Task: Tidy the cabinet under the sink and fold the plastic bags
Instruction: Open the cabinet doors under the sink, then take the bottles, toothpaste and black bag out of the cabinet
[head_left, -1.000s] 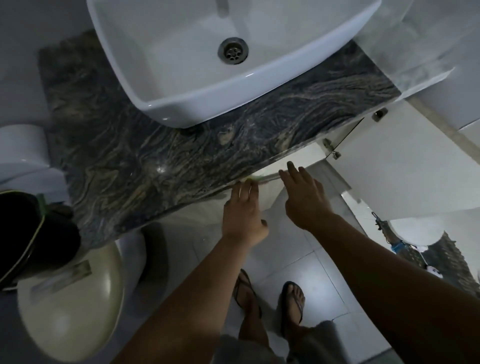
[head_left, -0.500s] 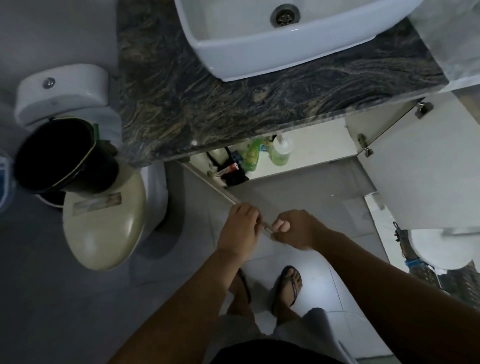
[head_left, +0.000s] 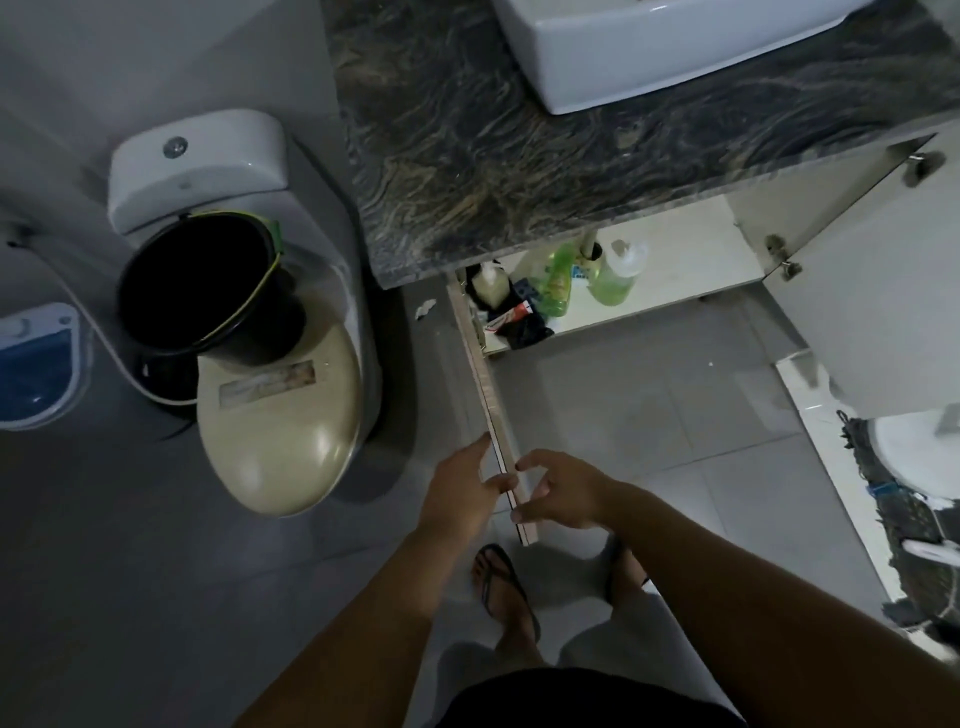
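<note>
Dim grey floor tiles (head_left: 649, 415) fill the lower half of the frame, and at their centre the left hand (head_left: 460, 491) and right hand (head_left: 563, 491) flank the free end of the left cabinet door (head_left: 496, 410), seen edge-on as a pale strip running from the cabinet toward the feet. The left hand lies flat against the door's outer side with fingers spread, loosely pinching rather than clenched; the right hand curls lightly around the inner side, thumb and forefinger touching the edge. Beyond them, just right of centre, the cabinet (head_left: 675, 283) under the dark marbled bench (head_left: 519, 156) stands open, its right door (head_left: 872, 291) swung wide at the right of the frame. Inside sit a green bottle (head_left: 558, 278), a clear bottle of green liquid (head_left: 618, 275), a pale container (head_left: 491, 286), a red and white tube (head_left: 511, 316) and a dark crumpled item (head_left: 527, 332) that may be a bag; I cannot tell. By my reading only the opening is done: nothing is sorted and no plastic bags are folded yet. Half a second earlier both hands were closed in fists on the door edge with the door less open; a second ago they were just reaching the door under the bench lip. At the left of the frame a black bucket (head_left: 208, 280) rests on the toilet lid (head_left: 280, 415).
</note>
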